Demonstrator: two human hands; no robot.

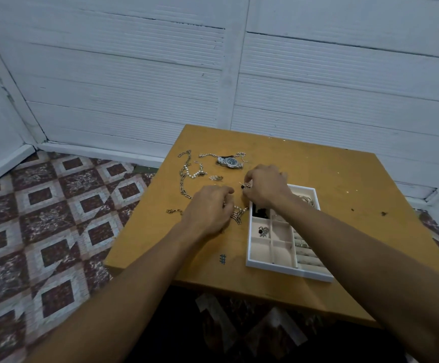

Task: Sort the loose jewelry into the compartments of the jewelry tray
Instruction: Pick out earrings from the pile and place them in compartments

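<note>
FREE: tabletop (331,179) bare along right edge and far-right corner | BLOCKED: chains (183,179), watch (230,162) crowd far-left corner; jewelry tray (286,271) by near edge, under right forearm; between them, left hand (207,208) holding necklace (238,217), right hand (264,186) pinching small piece (245,186).

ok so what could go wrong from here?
1. The left hand grips a chain-and-pearl tangle beside the tray; lifting one strand may drag the rest along.
2. The right hand pinches a small dark piece over bare table, not the tray; a slip could send it rolling.
3. A short chain lies near the table's left edge; a sweeping forearm might knock it off.
</note>
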